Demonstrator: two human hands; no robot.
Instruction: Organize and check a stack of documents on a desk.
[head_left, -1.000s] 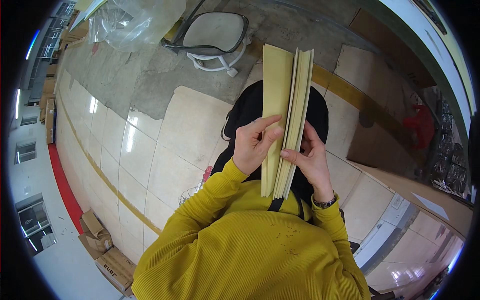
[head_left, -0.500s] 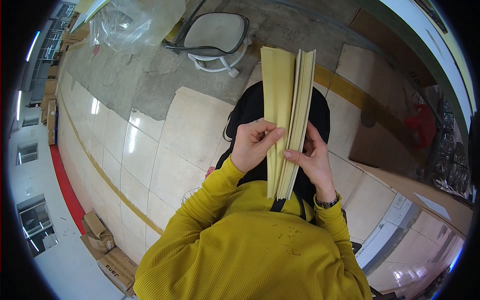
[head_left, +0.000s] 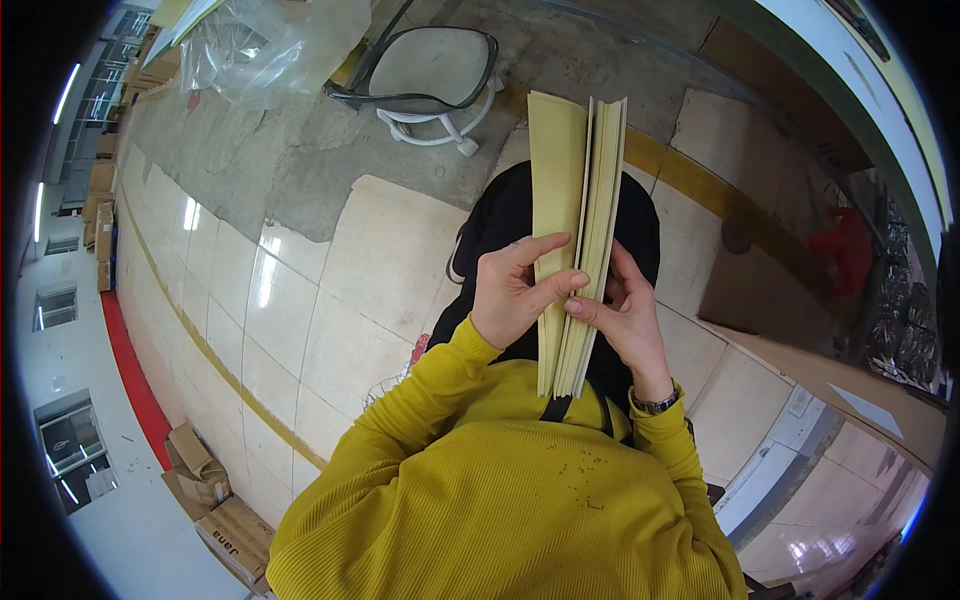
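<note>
A thick stack of long pale-yellow paper sheets (head_left: 603, 190) stands upright over my lap, its layered edges turned up toward me. One part on the left, a yellow sheet (head_left: 557, 170), leans away from the rest and leaves a narrow gap along the top. My right hand (head_left: 628, 318) grips the stack from its right side, thumb on the near edges and fingers behind. On the left, my left hand (head_left: 522, 288) has its index finger laid across the leaning part and its thumb tip at the gap. Its other fingers are curled and partly hidden.
Ahead stands a swivel chair (head_left: 430, 68) with a grey seat, beside a clear plastic bag (head_left: 265, 50). Cardboard boxes (head_left: 235, 535) sit along the left wall. To the right are a large cardboard sheet (head_left: 850, 390) and a red stool (head_left: 842, 250).
My left thumb has slid right to the gap, close to my right thumb, and the index finger has straightened. The leaning yellow part has shifted slightly right. My right hand keeps its place.
</note>
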